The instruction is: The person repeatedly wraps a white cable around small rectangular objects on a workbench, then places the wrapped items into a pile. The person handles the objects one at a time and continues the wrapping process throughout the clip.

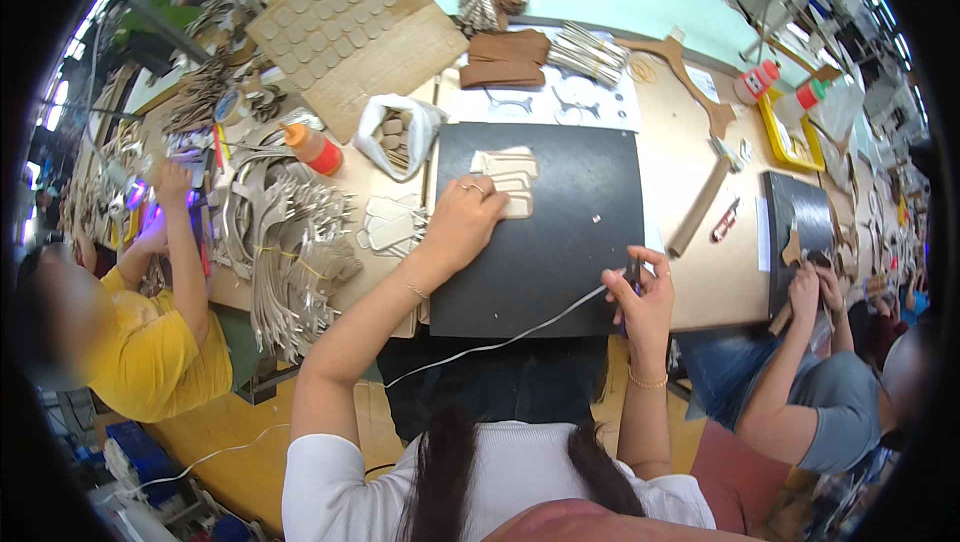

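Observation:
A small stack of beige leather pieces (pixel 518 182) with pale stitched-looking edges lies on a black mat (pixel 570 272). My left hand (pixel 466 222) rests at the left side of these pieces, its fingers bent and closed on one of them. Over the mat's lower right corner, my right hand (pixel 645 297) is closed round a small dark tool (pixel 632 272); the fingers cover most of it. A thin white cord (pixel 500 343) leads from that hand down to the left, past the mat's front edge.
Left of the mat are pale cut pieces (pixel 392 226), a white bag (pixel 418 127), an orange-red bottle (pixel 318 152) and bundled straps (pixel 290 262). Brown strips (pixel 505 50) lie beyond. A hammer (pixel 702 202) and red knife (pixel 727 221) lie right. Co-workers sit on both sides.

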Tool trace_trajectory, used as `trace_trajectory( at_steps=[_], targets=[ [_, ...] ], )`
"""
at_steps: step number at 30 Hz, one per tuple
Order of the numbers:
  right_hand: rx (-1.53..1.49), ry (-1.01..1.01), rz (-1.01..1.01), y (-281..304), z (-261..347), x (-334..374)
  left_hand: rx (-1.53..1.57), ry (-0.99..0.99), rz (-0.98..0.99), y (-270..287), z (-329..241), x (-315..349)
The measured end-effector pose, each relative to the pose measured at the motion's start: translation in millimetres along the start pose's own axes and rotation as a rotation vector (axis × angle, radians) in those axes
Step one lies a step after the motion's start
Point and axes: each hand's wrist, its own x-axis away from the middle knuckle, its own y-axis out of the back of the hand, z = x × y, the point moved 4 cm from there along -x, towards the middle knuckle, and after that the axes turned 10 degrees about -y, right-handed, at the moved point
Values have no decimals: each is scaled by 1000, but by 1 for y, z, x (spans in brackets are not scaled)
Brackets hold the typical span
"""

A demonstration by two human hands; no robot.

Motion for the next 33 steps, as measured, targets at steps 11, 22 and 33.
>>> trace_trajectory(
  at_steps=[11, 22, 33],
  targets=[
    [-198, 40, 82, 9, -5, -6, 105, 190, 265, -7, 16, -16],
    [-520, -19, 119, 31, -16, -24, 106, 119, 263, -3, 1, -16],
    [-444, -82, 150, 31, -5, -20, 230, 185, 299, 33, -39, -10]
  ],
)
